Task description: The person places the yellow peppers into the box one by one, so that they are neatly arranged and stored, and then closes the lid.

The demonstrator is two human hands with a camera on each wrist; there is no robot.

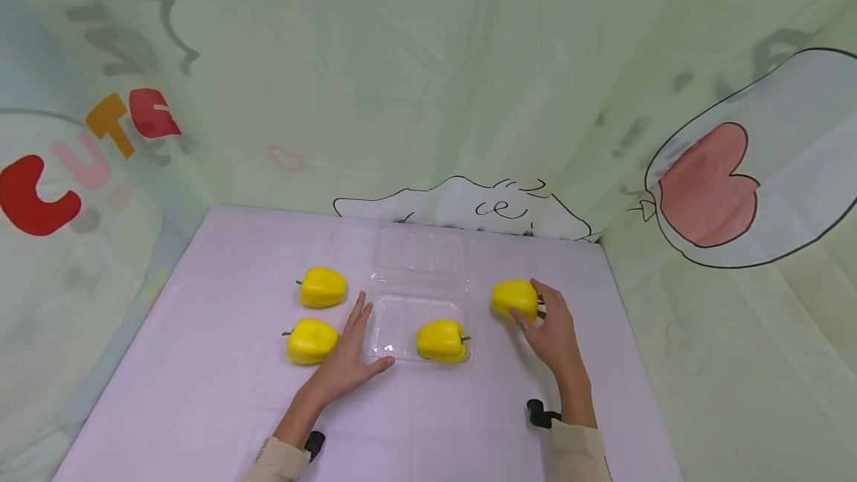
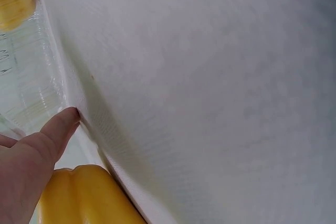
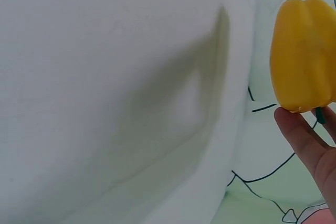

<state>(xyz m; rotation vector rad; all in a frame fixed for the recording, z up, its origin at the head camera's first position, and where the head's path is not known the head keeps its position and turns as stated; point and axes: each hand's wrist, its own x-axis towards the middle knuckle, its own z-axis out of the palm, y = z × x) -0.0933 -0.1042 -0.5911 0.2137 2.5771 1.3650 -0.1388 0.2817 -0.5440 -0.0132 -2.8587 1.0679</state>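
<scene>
My right hand (image 1: 554, 328) grips a yellow bell pepper (image 1: 514, 299) at its stem end, thumb on the near side and fingers at the back. In the right wrist view that bell pepper (image 3: 303, 56) has its green stem towards the palm. Left of it lies a clear plastic clamshell box (image 1: 402, 360) with its lid (image 1: 419, 250) folded back. One yellow bell pepper (image 1: 442, 341) sits in the right half of its base. My left hand (image 1: 344, 365) has its fingers straight along the box's left edge, the thumb pointing at the front edge.
Left of the box lie two more yellow bell peppers, one farther back (image 1: 323, 287) and one nearer (image 1: 312, 341), close beside the left hand. A pale cloth covers the table (image 1: 428, 422). Printed curtains (image 1: 402, 95) stand around its back and sides.
</scene>
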